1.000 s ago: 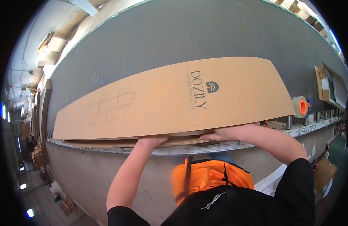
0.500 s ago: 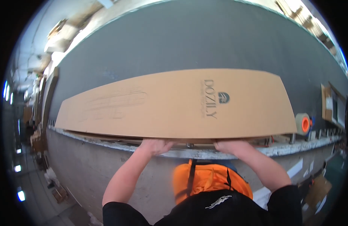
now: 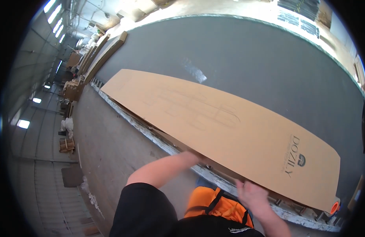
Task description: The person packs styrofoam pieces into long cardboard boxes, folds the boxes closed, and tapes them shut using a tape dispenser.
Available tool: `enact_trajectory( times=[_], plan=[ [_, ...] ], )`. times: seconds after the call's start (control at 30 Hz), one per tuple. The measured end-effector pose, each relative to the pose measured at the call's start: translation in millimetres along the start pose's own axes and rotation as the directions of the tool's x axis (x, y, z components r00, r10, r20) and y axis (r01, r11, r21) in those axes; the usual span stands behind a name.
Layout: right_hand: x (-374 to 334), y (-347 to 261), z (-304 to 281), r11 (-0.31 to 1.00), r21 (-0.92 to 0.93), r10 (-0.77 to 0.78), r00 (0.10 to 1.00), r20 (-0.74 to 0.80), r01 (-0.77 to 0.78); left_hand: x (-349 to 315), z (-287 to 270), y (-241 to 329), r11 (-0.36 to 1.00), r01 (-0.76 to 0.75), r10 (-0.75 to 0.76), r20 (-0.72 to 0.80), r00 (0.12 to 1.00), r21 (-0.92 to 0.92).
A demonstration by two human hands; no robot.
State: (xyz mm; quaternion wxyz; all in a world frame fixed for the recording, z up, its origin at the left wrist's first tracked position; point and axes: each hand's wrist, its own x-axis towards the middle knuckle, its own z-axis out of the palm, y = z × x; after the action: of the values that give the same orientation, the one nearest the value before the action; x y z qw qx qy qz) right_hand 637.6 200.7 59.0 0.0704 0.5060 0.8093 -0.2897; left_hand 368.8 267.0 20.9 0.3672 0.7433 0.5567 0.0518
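Note:
A long, flat brown cardboard box (image 3: 214, 122) with dark print near its right end lies slantwise along the near edge of a dark grey table. My left hand (image 3: 193, 157) reaches to the box's near side; its fingers are hidden beneath the edge and smeared by motion. Closer to the right end, my right hand (image 3: 252, 194) is curled closed at the same near side, with its thumb against the box's lower edge. A thin gap shows between the box's top panel and the part below it.
A tape roll with an orange core (image 3: 334, 207) sits by the box's right end. A whitish clear scrap (image 3: 196, 73) lies on the grey tabletop (image 3: 249, 55). Long cardboard pieces (image 3: 107, 53) stand at the far left. An orange bag (image 3: 214, 203) hangs at my waist.
My view has turned left, so the box now runs diagonally and its left end shows farther off. My left hand is slightly farther along the near edge; my right hand shows more fully.

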Motion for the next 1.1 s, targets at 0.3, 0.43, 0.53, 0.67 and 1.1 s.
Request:
enact_trajectory(
  times=[0.3, 0.43, 0.53, 0.67, 1.1],
  plan=[
    [67.3, -45.6, 16.2, 0.984, -0.051, 0.18, 0.963, 0.199, -0.174, -65.2, -56.3, -80.2, 0.845, -0.337, 0.488, -0.342, 0.803, 0.416],
    [60.8, -42.9, 22.1, 0.958, -0.187, 0.239, 0.965, 0.109, -0.216, -114.3, -190.8, -241.7, 0.966, 0.006, 0.11, -0.437, 0.893, 0.257],
    [72.8, -41.5, 39.2, 0.97, -0.21, 0.131, 0.991, 0.039, -0.12, -108.5, -223.3, -304.9, 0.956, 0.277, -0.226, -0.357, 0.906, 0.097],
    [100.2, -106.3, -15.2, 0.899, -0.157, 0.438, 0.823, 0.363, -0.409, -89.1, -226.2, -322.5, 0.969, 0.212, -0.175, -0.245, 0.954, 0.13],
    [228.7, -245.2, 26.9, 0.98, 0.198, -0.016, 0.999, 0.031, 0.01, -72.6, -242.2, -370.1, 0.96, 0.088, -0.055, -0.129, 0.99, 0.266]
  ],
)
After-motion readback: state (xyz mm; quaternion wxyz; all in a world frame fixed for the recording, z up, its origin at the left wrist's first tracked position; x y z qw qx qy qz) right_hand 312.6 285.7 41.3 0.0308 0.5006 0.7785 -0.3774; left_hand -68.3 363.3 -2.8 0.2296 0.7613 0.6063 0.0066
